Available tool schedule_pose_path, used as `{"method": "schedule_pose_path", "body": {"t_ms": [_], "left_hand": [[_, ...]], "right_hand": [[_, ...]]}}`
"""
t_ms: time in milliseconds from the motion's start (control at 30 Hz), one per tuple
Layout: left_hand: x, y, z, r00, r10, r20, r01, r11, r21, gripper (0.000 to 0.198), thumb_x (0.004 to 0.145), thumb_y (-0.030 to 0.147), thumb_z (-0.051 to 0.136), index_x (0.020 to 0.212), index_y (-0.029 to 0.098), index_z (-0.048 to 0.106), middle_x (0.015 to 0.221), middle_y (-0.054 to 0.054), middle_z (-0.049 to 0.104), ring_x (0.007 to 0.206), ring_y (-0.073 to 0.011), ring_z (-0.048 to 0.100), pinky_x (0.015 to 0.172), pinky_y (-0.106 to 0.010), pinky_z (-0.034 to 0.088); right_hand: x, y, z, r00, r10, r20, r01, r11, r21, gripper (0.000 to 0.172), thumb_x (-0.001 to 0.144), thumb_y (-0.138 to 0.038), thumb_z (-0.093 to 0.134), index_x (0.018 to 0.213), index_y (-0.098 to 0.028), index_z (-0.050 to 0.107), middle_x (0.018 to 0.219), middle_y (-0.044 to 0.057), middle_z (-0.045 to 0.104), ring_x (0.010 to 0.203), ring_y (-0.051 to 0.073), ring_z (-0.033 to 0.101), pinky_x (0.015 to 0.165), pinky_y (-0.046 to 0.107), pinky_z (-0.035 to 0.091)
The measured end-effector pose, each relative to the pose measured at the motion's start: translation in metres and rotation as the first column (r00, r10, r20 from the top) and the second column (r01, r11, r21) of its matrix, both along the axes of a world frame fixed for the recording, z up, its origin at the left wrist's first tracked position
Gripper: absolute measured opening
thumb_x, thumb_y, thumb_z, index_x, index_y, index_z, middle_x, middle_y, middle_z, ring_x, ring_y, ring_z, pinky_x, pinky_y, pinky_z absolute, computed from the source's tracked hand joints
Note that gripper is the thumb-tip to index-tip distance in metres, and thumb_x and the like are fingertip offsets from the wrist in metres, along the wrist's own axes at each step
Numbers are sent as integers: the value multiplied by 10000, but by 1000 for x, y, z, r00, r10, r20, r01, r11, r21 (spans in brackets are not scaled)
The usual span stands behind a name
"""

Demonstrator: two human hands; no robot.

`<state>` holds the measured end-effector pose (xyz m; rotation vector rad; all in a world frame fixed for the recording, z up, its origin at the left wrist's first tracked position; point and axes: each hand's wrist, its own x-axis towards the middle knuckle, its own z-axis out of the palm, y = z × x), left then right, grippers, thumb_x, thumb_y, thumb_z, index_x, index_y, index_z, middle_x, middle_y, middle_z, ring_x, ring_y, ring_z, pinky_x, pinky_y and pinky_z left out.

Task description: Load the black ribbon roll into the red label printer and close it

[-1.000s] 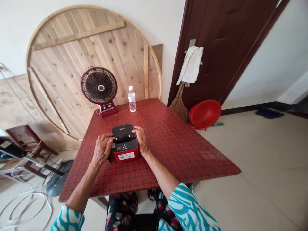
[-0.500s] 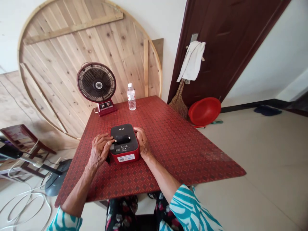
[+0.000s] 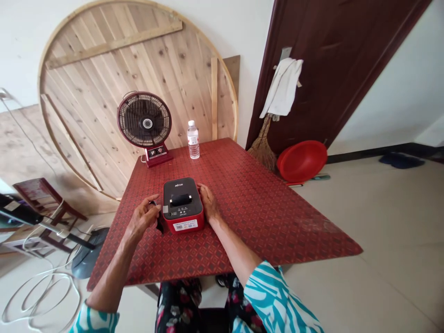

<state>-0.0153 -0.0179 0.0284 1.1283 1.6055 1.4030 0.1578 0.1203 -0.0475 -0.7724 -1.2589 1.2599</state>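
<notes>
My left grip pinches a black strip beside the black-topped red device. My right grip, unclenched, touches its right side

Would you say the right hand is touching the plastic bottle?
No, the right hand is at the side of the red-and-black device, well short of the plastic bottle.

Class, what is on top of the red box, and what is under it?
A black bar with pale ends shows on the red box; beneath is the patterned tabletop, its covered patch hidden.
</notes>
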Motion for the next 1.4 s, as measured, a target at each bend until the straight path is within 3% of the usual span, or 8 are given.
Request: {"method": "schedule_pose_path", "body": {"t_ms": [100, 367, 700, 1267, 1400], "left_hand": [[4, 1, 5, 994, -74, 79, 79, 995, -57, 727, 677, 434, 693, 1283, 117, 445, 507, 87, 491, 322, -25, 287, 352, -179, 164], [7, 2, 8, 976, -114, 184, 131, 988, -81, 726, 681, 372, 706, 1302, 123, 423, 482, 100, 466, 317, -10, 267, 359, -170, 141], [2, 7, -4, 920, -132, 370, 178, 980, -94, 816, 646, 316, 731, 1362, 169, 368, 474, 115, 433, 299, 2, 231, 329, -142, 105], [1, 11, -10, 887, -139, 440, 211, 970, -119, 770, 636, 276, 712, 1329, 174, 393, 470, 113, 421, 310, 3, 217, 324, -125, 117], [4, 12, -11, 892, -127, 434, 196, 974, -117, 757, 623, 264, 702, 1317, 169, 415, 450, 120, 387, 311, -7, 225, 326, -131, 108]], "right_hand": [[0, -1, 2, 1000, -9, 2, 9, 1000, -7, 420, 830, -526, 416, 1020, -213, 621, 1018, 66, 696, 973, 214, 624, 871, 364, 474], [1, 1, 0, 1000, 9, 10, -9, 1000, 0, 393, 842, -501, 422, 1023, -220, 629, 1047, 51, 693, 1002, 208, 613, 896, 363, 461], [0, 2, -2, 1000, -1, 30, 1, 1000, 3, 404, 840, -508, 421, 1024, -223, 642, 1080, 39, 682, 1038, 203, 590, 939, 356, 416], [1, 2, -12, 998, -13, 67, 11, 999, 34, 370, 847, -479, 429, 1017, -237, 651, 1090, 42, 676, 1049, 214, 582, 953, 379, 405], [-1, 2, -11, 1000, -15, 16, 15, 1000, -18, 370, 837, -483, 445, 1032, -234, 636, 1087, 45, 675, 1042, 219, 592, 946, 388, 422]]}}
